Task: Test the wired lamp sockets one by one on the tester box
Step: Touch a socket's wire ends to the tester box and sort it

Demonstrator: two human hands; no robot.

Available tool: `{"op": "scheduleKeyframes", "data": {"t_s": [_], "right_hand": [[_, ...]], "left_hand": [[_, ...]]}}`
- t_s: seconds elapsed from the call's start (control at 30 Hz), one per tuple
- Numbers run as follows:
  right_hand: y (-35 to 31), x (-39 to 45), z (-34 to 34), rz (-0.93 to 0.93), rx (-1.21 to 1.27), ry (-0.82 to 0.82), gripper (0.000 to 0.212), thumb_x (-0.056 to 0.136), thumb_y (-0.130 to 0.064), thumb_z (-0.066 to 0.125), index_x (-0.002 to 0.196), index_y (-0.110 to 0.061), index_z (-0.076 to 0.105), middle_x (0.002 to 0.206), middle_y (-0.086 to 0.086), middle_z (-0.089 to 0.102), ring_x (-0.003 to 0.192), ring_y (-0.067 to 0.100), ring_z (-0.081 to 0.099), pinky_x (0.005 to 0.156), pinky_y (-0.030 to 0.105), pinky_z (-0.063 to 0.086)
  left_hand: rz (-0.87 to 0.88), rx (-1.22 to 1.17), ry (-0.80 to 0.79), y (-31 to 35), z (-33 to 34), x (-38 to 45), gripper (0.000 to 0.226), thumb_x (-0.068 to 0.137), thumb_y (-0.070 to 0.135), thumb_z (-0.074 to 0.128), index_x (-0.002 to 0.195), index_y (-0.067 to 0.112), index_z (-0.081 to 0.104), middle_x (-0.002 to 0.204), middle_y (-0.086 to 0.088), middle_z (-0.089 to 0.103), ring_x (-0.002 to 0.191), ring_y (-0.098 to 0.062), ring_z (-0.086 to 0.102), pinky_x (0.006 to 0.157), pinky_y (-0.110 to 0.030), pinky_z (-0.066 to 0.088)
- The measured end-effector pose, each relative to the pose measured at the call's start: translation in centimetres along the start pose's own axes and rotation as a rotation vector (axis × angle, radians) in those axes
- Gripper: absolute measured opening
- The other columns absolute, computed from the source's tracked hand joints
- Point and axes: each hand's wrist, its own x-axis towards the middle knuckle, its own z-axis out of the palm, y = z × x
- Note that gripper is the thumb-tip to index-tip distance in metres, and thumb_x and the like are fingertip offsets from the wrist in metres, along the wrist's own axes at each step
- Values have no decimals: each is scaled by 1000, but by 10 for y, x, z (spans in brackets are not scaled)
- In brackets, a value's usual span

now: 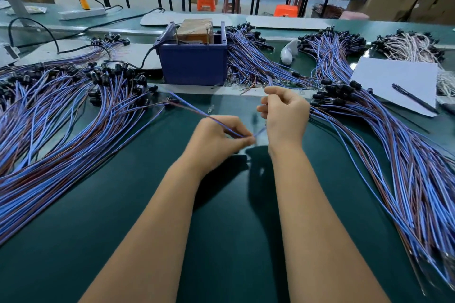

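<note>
The blue tester box [193, 66] stands at the back centre of the green mat, a brown block on top of it. My left hand [218, 140] pinches the blue and brown wires of one lamp socket; its black socket [171, 99] lies out to the left on the mat. My right hand [285, 112] is raised just in front of the box, fingers curled on a blurred wire end. Large fans of wired sockets lie at the left [61, 110] and at the right [384, 130].
More wire bundles [251, 56] lie behind and right of the box. A white sheet [384, 79] with a pen [414, 98] sits at the far right. A power strip [82, 13] and black cables lie at the back left. Benches and orange stools stand behind.
</note>
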Motion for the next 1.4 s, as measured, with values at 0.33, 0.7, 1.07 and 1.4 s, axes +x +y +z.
{"op": "scheduleKeyframes", "data": {"t_s": [0.33,0.7,1.07,1.4], "right_hand": [[-11,33,-67,-132,-858,-253,36,89,-2,42,90,-27,68,98,1,70,90,24,61,77,34,49],[-23,42,-78,-147,-1474,-61,34,90,-23,48,119,-19,65,130,17,50,119,35,39,97,40,30],[12,-46,52,-408,-811,-679,25,94,-23,53,114,-20,68,116,7,58,113,27,47,99,40,39],[26,-44,50,-397,-733,-677,25,95,-21,50,105,-17,72,112,2,63,109,24,50,96,36,40]], "left_hand": [[41,347,-46,-4,8,-1,39,85,-1,56,83,35,71,80,26,67,82,-2,64,79,-24,51],[-10,407,300,-3,-10,2,28,84,4,57,89,27,71,100,8,68,89,-4,60,84,-27,46],[-519,780,491,-19,-64,-1,58,91,11,45,146,28,39,153,-1,39,129,-31,29,99,-42,30],[-272,667,722,-29,-68,0,24,96,12,55,112,12,73,116,-15,60,99,-30,57,80,-29,40]]}}
